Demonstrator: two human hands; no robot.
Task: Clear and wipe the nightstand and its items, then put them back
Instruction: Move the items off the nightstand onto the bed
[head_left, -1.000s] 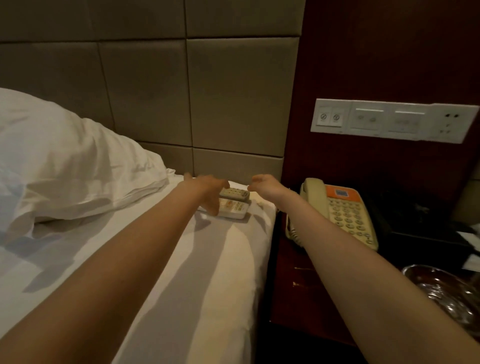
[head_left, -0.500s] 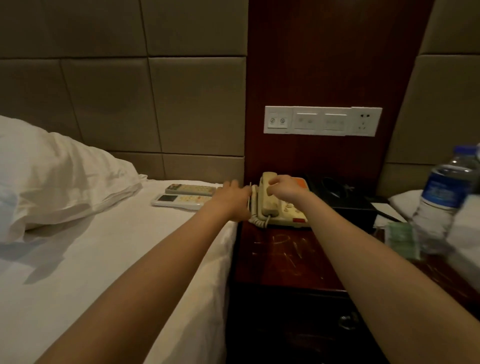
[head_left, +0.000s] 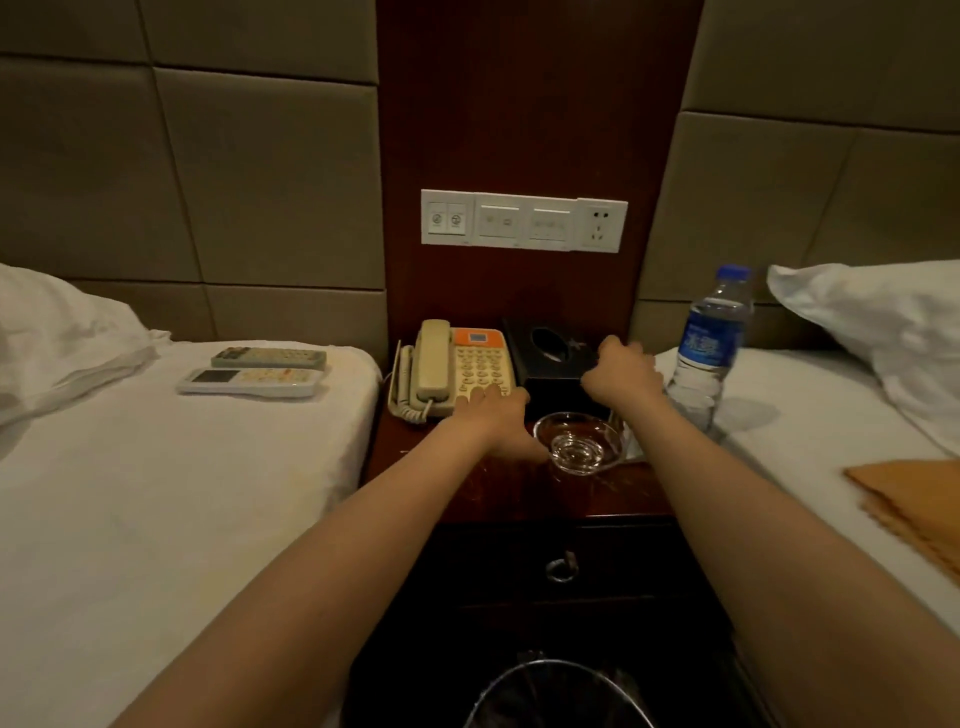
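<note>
The dark wooden nightstand (head_left: 493, 493) stands between two beds. On it are a beige and orange phone (head_left: 441, 364), a black tissue box (head_left: 550, 345) and a glass ashtray (head_left: 579, 441). My left hand (head_left: 493, 421) lies with fingers stretched at the phone's front right corner, against the box's left side, thumb beside the ashtray. My right hand (head_left: 618, 371) curls its fingers over the tissue box's right edge. Two remotes (head_left: 269, 357) (head_left: 249, 382) lie on the left bed. On the right bed a water bottle (head_left: 711, 348) stands upright and an orange cloth (head_left: 914, 504) lies flat.
A white switch and socket panel (head_left: 524, 221) is on the wood wall above the nightstand. A drawer with a ring handle (head_left: 561, 566) faces me, and a waste bin (head_left: 556, 696) stands on the floor below. Pillows (head_left: 883, 322) sit at each bed's head.
Both hands have moved right, from the remotes on the left bed, past the phone, to the tissue box. The view has swung right with them.
</note>
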